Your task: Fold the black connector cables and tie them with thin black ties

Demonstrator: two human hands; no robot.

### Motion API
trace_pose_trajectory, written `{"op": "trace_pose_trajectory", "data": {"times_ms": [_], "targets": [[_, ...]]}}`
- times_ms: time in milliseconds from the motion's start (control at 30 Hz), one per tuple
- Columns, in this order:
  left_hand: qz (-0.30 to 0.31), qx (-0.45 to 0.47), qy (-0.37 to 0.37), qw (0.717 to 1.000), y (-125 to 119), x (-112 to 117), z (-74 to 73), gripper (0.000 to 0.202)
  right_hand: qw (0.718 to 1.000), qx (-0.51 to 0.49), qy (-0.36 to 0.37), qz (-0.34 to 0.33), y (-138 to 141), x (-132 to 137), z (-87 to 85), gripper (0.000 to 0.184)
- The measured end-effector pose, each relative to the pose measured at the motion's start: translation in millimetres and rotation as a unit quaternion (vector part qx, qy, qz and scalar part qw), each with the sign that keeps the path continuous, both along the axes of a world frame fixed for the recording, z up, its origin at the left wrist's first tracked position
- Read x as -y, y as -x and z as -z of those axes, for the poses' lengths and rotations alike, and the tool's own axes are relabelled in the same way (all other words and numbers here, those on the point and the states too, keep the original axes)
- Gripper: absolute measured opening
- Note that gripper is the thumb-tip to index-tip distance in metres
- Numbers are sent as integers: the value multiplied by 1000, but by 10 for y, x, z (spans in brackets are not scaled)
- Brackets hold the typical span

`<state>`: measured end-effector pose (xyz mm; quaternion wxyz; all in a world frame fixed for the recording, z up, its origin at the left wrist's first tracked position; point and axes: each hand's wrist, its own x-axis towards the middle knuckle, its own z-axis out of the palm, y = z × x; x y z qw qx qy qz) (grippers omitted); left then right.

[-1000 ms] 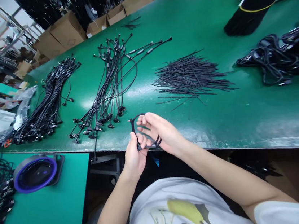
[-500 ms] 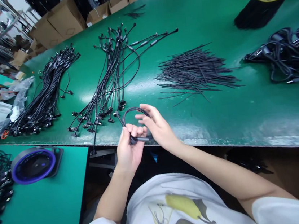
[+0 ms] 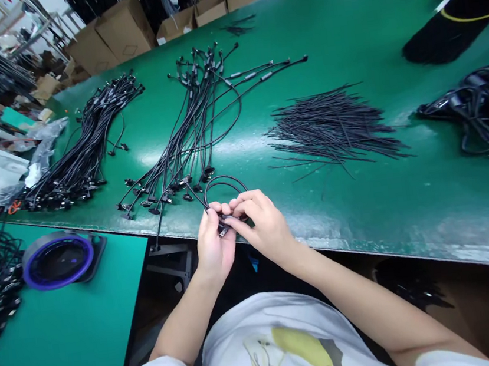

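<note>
Hands meet just over the front edge of the green tabletop (image 3: 341,28). My left hand (image 3: 214,249) and my right hand (image 3: 264,226) have drawn closer than they were half a second ago, when the right fingers stood open above the cable; now they curl down onto it. The black cable (image 3: 225,180) is held between both hands, its loop standing up behind my knuckles, and a small connector (image 3: 222,231) pokes out below the left fingers. So the cable's end is now pinched in both hands, not just the left. Left hand is closed, palm turned toward me, wrist low. Right hand is closed too, coming across from the side, back of the hand up, forearm running out toward the lower right. Exactly how the fingertips sit on the connector is hidden by the fingers themselves. Just beyond my hands lies a fanned bundle of black connector cables (image 3: 193,124), its ends near the loop. Farther left is a denser cable bundle (image 3: 84,149); to the right, a spread of thin black wires (image 3: 331,128) and a tangled heap of thicker cable (image 3: 472,113). A purple-rimmed round dish (image 3: 58,260) sits on the lower green bench.
</note>
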<state>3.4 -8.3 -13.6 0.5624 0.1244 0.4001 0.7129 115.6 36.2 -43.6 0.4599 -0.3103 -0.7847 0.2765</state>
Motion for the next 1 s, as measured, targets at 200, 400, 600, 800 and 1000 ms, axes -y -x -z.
{"op": "trace_pose_trajectory", "data": {"times_ms": [200, 400, 600, 800, 1000], "targets": [[57, -46, -20, 997, 62, 47, -34, 20, 935, -196, 295, -13, -98, -184, -66, 39], [163, -234, -21, 958, -25, 143, 75, 29, 811, -305, 488, -103, 49, -134, -162, 50], [231, -438, -5, 869, 23, 142, 50, 28, 823, -325, 458, -90, 25, 124, -366, 47], [351, -526, -67, 772, -91, 214, 30, 28, 894, -306, 319, -70, -46, 171, -341, 40], [429, -385, -66, 814, -69, 228, 78, 45, 759, -312, 536, -200, -162, -46, -429, 30]]}}
